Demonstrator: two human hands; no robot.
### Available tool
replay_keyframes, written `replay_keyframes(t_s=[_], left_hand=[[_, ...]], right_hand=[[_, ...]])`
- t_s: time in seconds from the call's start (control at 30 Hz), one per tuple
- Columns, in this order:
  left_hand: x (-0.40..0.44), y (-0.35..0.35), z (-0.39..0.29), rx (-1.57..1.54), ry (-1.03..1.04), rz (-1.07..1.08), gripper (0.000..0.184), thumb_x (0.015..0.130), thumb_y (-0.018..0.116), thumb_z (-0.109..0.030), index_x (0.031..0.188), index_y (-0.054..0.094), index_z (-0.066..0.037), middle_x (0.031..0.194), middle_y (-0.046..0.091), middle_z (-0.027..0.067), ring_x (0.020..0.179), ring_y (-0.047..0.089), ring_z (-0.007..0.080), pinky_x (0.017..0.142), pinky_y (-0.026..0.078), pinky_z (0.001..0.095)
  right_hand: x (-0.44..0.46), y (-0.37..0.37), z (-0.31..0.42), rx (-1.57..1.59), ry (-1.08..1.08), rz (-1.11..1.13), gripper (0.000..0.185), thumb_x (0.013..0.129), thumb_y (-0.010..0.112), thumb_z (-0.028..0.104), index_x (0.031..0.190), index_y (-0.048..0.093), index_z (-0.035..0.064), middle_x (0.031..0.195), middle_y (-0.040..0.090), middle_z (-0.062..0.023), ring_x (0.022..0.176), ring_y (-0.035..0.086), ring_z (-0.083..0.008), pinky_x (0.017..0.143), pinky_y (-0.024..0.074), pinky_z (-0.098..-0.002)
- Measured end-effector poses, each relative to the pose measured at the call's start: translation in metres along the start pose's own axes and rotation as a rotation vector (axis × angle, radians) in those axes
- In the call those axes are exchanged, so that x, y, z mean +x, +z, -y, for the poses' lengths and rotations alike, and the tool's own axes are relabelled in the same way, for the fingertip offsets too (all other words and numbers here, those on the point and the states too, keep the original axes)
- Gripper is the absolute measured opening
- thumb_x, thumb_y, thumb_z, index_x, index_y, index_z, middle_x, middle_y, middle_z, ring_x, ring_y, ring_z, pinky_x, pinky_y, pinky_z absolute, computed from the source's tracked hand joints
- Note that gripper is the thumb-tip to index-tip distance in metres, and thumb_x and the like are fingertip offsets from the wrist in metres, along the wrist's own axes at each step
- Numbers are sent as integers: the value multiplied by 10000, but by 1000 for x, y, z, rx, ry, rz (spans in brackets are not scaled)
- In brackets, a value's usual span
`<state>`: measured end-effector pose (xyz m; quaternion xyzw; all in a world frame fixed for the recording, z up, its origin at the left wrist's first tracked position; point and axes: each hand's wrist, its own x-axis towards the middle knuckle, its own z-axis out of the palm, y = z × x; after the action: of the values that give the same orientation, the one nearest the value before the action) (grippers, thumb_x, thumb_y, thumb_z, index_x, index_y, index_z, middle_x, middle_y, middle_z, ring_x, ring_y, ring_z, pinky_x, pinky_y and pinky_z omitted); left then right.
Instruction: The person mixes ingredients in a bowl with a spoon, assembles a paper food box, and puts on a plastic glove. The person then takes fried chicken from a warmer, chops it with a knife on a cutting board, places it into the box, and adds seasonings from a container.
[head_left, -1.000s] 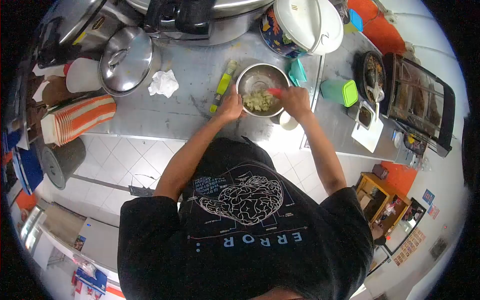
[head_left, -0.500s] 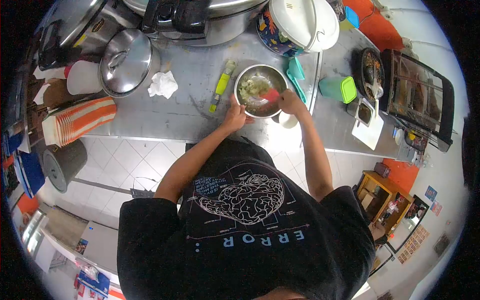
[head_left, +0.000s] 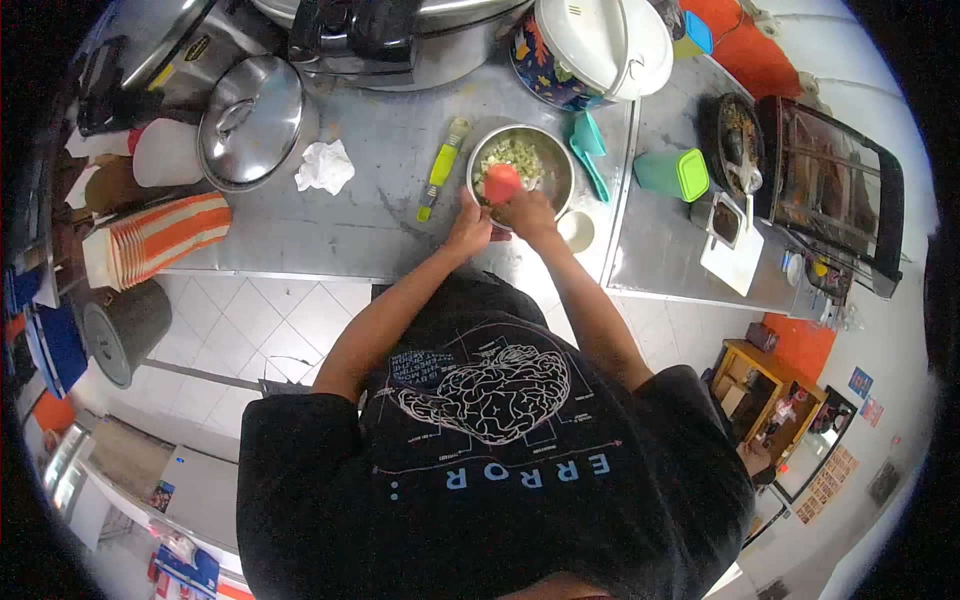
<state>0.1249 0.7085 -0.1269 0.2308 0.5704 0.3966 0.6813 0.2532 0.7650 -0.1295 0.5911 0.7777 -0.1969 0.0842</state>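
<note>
A metal mixing bowl (head_left: 563,182) stands on the steel counter with a pale green, chopped-looking mixture (head_left: 515,152) inside. My left hand (head_left: 468,228) grips its near left rim, the thumb along the edge. In my right hand (head_left: 528,213) is a red-headed spatula (head_left: 502,184), its head over the bowl near the left side; the handle is mostly hidden by the fingers. Just right of the bowl sit a small white cup (head_left: 577,232) and a teal scoop (head_left: 590,150). To the left lies a tool with a lime-green handle (head_left: 441,170).
Crumpled white paper (head_left: 325,167) and a lidded steel pot (head_left: 250,125) are on the left. A patterned container with a white lid (head_left: 570,70) and a large pressure cooker (head_left: 440,50) stand behind. Rightward are a green-lidded container (head_left: 672,175) and a dark pan (head_left: 735,145).
My right hand has swung left and toward me across the bowl, carrying the red spatula from the right side to the left. The mixture looks more spread out. My left hand stays on the rim.
</note>
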Motion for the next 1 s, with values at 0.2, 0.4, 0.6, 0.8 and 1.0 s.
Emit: replay_keyframes(t_s=[0.2,0.4,0.6,0.8,1.0], left_hand=[[10,-4,21,-95,75,35,425,1003,267,-56,1370,90,-178,1333,395,188,909,665,318,611,642,377],[27,-12,34,-111,-53,96,610,984,228,9,1418,-48,-320,1345,332,233,875,659,409,666,634,468],[34,-29,46,-45,-56,177,648,979,229,9,1427,-104,-321,1374,309,250,867,655,437,722,624,477],[54,-35,78,-36,26,199,598,989,279,-31,1433,-52,-255,1339,369,234,853,661,399,681,625,463],[22,-28,40,-11,22,237,544,988,250,-25,1401,-40,-227,1358,338,219,932,640,441,727,621,472]], right_hand=[[9,-68,-8,-98,-19,27,215,870,564,244,931,666,65,790,671,-204,778,678,-363,701,554,-462],[2,-61,3,-288,-81,-46,244,925,468,136,1111,605,59,761,675,-178,674,684,-332,550,536,-456],[-2,-80,-5,-291,-4,1,581,793,669,207,1327,487,68,712,664,-148,673,682,-294,557,539,-423],[-19,-34,-3,-290,-366,-62,225,871,520,110,1072,588,36,716,657,-175,658,671,-322,534,522,-445],[-11,-67,-39,-232,-251,-246,179,902,515,180,943,649,67,620,623,-156,534,623,-327,474,480,-438]])
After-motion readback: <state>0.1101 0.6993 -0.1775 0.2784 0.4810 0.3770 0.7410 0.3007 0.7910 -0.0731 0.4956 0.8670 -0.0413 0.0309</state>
